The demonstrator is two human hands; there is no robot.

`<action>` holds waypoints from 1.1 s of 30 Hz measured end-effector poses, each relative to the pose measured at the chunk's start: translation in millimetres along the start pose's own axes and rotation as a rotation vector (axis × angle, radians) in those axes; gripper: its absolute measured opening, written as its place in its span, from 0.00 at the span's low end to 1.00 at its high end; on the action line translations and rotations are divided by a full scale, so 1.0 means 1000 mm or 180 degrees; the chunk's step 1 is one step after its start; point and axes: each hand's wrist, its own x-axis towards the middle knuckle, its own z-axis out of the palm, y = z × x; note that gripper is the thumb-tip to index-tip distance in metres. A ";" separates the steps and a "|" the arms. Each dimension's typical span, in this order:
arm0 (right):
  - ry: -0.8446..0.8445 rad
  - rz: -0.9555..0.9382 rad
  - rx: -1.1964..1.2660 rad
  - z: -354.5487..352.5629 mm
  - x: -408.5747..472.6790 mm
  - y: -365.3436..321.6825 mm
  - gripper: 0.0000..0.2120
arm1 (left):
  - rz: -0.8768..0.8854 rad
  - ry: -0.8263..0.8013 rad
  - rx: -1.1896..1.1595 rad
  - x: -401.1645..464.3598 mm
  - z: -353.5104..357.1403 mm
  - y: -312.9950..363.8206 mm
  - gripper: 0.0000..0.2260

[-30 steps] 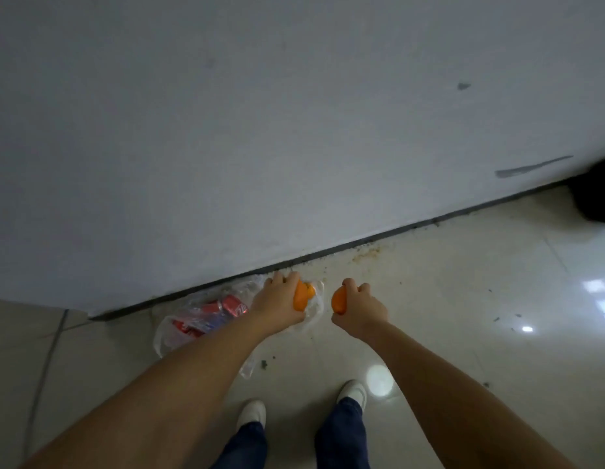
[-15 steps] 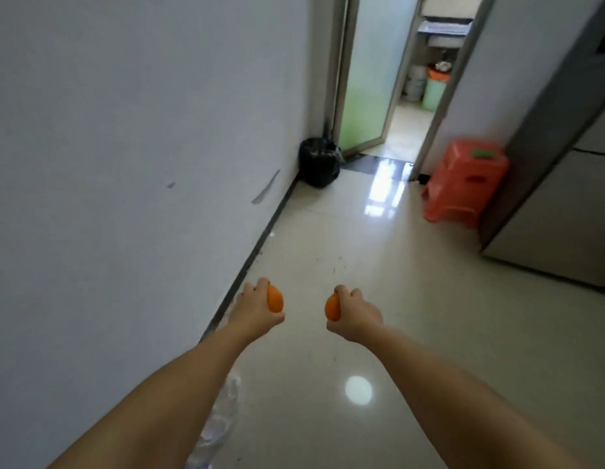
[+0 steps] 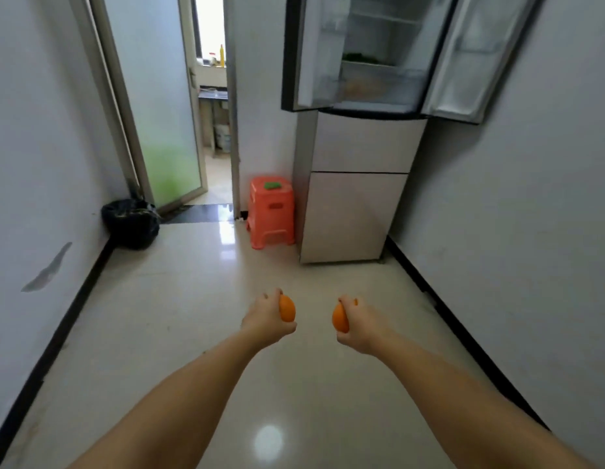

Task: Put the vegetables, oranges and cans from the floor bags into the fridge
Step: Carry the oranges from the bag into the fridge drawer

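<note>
A round orange fruit (image 3: 287, 309) is gripped in the left hand (image 3: 267, 320), a second orange (image 3: 340, 319) in the right hand (image 3: 358, 324), both carried well short of the tall silver fridge (image 3: 358, 184), whose upper doors stand open. Next, a shelf inside must be reached. No readable writing is seen.

Both forearms were bare from the lower frame edge to the wrists, with no sleeve cuff in sight. The left hand (image 3: 265, 321) and the right hand (image 3: 360, 328) wore no gloves, and seemingly no rings or watch, though the picture was soft.
</note>
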 end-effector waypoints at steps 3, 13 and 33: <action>0.0241 0.0285 -0.0119 -0.044 -0.009 0.089 0.31 | 0.0522 -0.0175 -0.0010 0.022 0.038 0.095 0.33; 0.0491 0.0731 -0.0061 -0.101 0.041 0.240 0.33 | 0.1169 -0.0197 0.0562 0.125 0.090 0.247 0.32; 0.1226 0.0956 0.0091 -0.295 0.354 0.451 0.33 | 0.1697 -0.0349 0.0733 0.500 0.125 0.487 0.29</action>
